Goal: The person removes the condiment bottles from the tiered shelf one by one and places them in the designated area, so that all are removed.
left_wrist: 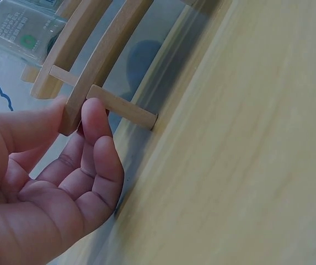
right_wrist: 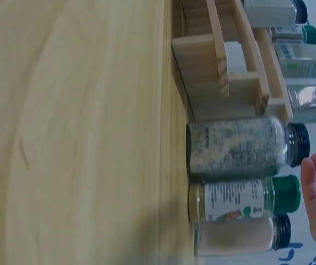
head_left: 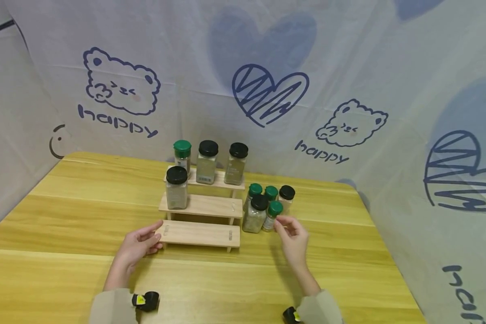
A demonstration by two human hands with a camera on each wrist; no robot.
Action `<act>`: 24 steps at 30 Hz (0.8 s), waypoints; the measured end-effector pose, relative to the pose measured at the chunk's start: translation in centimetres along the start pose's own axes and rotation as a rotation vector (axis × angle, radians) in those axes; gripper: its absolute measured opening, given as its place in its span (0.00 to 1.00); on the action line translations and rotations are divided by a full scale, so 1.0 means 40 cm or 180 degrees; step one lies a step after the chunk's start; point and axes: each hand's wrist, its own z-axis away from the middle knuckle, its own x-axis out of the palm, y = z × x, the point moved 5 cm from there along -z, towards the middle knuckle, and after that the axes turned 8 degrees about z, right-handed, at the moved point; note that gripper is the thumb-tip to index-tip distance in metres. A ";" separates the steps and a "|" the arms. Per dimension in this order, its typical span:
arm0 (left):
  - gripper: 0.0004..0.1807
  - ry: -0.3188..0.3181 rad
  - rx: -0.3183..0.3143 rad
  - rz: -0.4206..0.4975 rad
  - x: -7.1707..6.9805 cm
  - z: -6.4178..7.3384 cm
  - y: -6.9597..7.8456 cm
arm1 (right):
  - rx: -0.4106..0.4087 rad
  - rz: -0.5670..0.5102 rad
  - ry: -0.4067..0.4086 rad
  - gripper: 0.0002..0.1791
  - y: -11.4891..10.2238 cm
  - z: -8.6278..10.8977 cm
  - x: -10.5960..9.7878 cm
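Note:
My left hand [head_left: 135, 247] pinches the left end of the lowest step of a three-tier wooden spice rack [head_left: 200, 234]; in the left wrist view, thumb and fingers [left_wrist: 96, 118] bear on the board beside its leg. On the right, my right hand [head_left: 294, 238] hovers at a small green-capped spice jar [head_left: 269, 218], fingertips close to its cap and nothing in the grasp. The right wrist view has those fingers [right_wrist: 314, 190] by the lids, with the green cap [right_wrist: 286, 194] uncovered. A larger black-capped jar [head_left: 254, 218] stands just left of the green-capped one.
Behind that pair stand two green-capped jars [head_left: 271, 193] and a black-capped jar [head_left: 286, 193]. The top tier bears a green-capped jar [head_left: 182, 153] and two black-capped jars [head_left: 207, 164]; the middle tier bears a black-capped jar [head_left: 177, 191]. A printed curtain [head_left: 194, 108] hangs behind the wooden table [head_left: 210, 288].

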 end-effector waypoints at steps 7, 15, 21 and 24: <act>0.25 0.0001 -0.0006 0.0009 0.001 0.001 0.001 | -0.0193 -0.0312 -0.0071 0.05 0.034 0.015 0.028; 0.25 0.0008 -0.0024 0.0033 0.001 0.002 0.000 | 0.0032 -0.0131 -0.0107 0.05 -0.029 0.019 0.081; 0.25 0.0005 -0.0016 0.0039 0.001 0.003 0.003 | 0.0170 -0.0066 -0.0196 0.06 -0.027 0.025 0.115; 0.25 0.0004 -0.0017 0.0036 0.002 0.003 0.003 | 0.0242 -0.0072 -0.0305 0.06 -0.027 0.031 0.134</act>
